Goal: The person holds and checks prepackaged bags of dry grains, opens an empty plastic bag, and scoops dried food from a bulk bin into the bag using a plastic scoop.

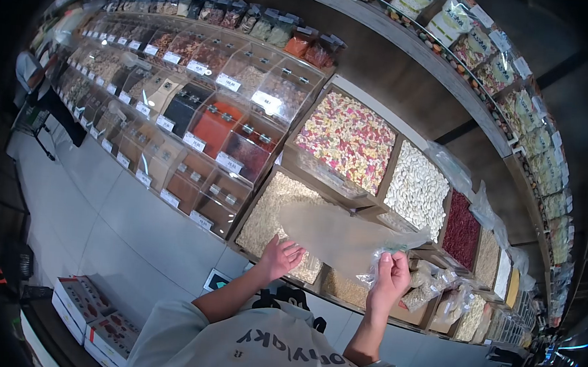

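A translucent plastic bag (338,234) stretches over the bin of pale grains (264,215). My right hand (391,275) is closed on the bag's gathered end at its right side. My left hand (280,259) has its fingers apart, just below the bag's left part and over the front edge of the grain bin; nothing shows in it. Behind the bag lie a bin of pink and yellow pieces (348,138) and a bin of white beans (416,185).
Clear-lidded bins with price tags (206,119) fill the left. Dark red beans (460,229) and filled bags (427,285) are at right. Packaged goods (484,50) line an upper shelf. A person (32,73) stands far left; boxes (113,334) are at lower left.
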A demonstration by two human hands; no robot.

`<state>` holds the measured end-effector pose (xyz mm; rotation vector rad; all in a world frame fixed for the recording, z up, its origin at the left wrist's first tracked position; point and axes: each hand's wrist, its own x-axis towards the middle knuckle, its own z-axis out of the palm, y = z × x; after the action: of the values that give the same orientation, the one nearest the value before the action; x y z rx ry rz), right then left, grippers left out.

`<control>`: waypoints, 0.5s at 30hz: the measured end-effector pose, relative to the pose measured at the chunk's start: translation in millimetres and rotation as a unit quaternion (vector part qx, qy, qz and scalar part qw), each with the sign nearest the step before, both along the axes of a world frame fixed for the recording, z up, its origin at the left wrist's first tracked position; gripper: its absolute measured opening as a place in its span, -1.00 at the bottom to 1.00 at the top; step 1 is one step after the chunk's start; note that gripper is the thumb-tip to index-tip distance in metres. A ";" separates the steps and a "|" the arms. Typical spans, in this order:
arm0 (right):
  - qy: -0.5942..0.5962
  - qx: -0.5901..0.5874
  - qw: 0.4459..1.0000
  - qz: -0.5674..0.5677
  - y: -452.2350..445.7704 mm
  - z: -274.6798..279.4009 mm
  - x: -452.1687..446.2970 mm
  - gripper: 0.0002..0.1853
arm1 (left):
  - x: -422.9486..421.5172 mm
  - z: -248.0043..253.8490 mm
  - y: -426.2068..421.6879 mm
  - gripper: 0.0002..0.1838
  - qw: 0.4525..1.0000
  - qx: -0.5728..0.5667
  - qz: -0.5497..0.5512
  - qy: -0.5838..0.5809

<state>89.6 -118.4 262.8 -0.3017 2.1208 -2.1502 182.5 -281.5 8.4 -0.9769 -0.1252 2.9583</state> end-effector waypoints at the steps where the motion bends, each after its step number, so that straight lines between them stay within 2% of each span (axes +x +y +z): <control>1: -0.015 0.010 0.999 0.031 0.1 0.9 -1.9 -0.91 | -0.2 1.1 -0.6 -0.29 1.000 0.015 0.004 0.001; 3: -0.025 -0.015 0.999 0.027 -1.6 1.4 1.1 -0.91 | -1.6 0.0 1.4 -0.30 1.000 -0.002 -0.004 0.005; 5: 0.019 -0.050 0.998 -0.015 -1.7 -0.8 3.5 -0.92 | 0.0 -2.3 5.3 -0.31 1.000 -0.015 -0.011 0.006; 8: -0.025 -0.057 0.998 0.012 1.6 -2.7 3.8 -0.94 | -3.2 -0.5 3.5 -0.32 1.000 -0.009 -0.007 0.001; 11: 0.012 -0.062 0.998 -0.001 4.5 1.1 5.3 -0.94 | 1.1 3.1 3.5 -0.31 0.999 -0.024 -0.020 0.014; 13: -0.006 -0.023 1.000 0.010 5.6 1.3 1.8 -0.94 | -0.8 9.0 0.5 -0.30 0.999 -0.035 -0.022 0.008; 15: 0.011 -0.068 0.998 -0.007 6.4 7.9 8.0 -0.95 | 0.0 2.9 -1.9 -0.30 0.999 -0.043 -0.025 0.012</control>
<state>97.6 -112.0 270.7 -0.3242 1.9974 -2.3149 182.5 -283.4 11.4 -0.9384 0.0285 2.9501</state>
